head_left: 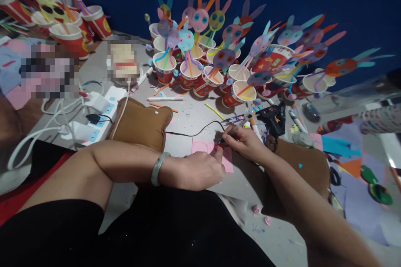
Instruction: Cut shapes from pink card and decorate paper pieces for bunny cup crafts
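A pink paper sheet (200, 146) with circles drawn on it lies on the grey table in front of me. My left hand (200, 169), a pale green bangle (158, 168) on its wrist, rests closed on the sheet's near edge and presses it down. My right hand (246, 139) grips a thin dark pen (226, 134) whose tip touches the pink sheet next to my left fingers.
Several red paper cups (188, 76) with paper bunny figures crowd the back. A black glue gun (274, 117), small scissors (236, 119), markers, a white power strip (100, 114) with cables and a brown cushion (140, 124) lie around. Coloured paper scraps (360, 167) cover the right.
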Available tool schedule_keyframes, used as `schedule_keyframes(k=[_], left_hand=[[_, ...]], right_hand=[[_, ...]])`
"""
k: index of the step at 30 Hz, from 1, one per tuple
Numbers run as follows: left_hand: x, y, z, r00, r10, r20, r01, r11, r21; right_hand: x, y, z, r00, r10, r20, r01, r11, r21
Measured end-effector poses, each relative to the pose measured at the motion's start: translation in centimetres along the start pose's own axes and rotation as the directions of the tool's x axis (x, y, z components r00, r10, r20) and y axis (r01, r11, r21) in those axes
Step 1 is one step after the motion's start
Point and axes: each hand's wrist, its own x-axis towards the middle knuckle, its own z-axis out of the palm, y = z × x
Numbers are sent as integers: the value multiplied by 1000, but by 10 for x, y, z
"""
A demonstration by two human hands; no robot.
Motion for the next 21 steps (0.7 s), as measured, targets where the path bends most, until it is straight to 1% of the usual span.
schedule_keyframes(k=[4,10,15,18,21], left_hand=[[1,-1,1,1000,6,-22,-6,1000,-21],[0,-1,-6,999,-35,28,35,999,-14],[3,-3,1,998,-48,-37,46,998,-42],[3,-8,2,996,-39,-80,34,998,-62],[2,-14,-4,996,-32,-78,23,994,-110]], right_hand=[[-9,0,6,995,37,-88,-37,999,5],[-27,-3,16,975,53,-218,-46,998,41],[-40,-3,24,949,108,-297,-84,992,93],[-47,-2,30,926,115,-359,-99,993,61],[-53,0,37,900,82,-427,-88,996,6]])
